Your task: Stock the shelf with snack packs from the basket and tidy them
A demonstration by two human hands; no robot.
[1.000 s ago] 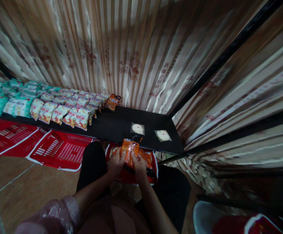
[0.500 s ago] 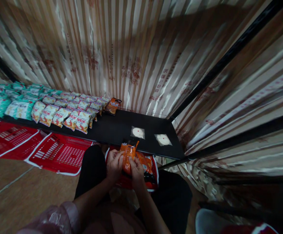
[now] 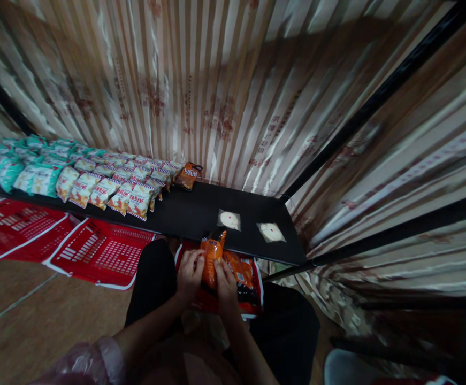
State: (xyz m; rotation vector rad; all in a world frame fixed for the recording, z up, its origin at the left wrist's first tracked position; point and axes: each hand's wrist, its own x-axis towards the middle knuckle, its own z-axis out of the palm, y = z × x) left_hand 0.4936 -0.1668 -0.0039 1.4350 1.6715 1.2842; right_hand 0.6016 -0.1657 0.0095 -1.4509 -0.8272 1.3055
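Between my two hands is an orange snack bag with a dark top edge, tilted upward over a red basket. My left hand grips its left side, fingers curled. On the right side my right hand holds it, thumb pressed on the front. More orange bags lie in the basket, just right of my right hand. A matching orange bag stands at the back of the black shelf, at the right end of the white bags.
Rows of white snack bags and teal bags fill the shelf's left part. Two flat packets with white discs, one left and one right, lie at its right. Red baskets stand below. A black pole rises at right before a striped curtain.
The orange bag has turned a little in my hands, and its dark top edge now points up more. The whole view has shifted slightly.
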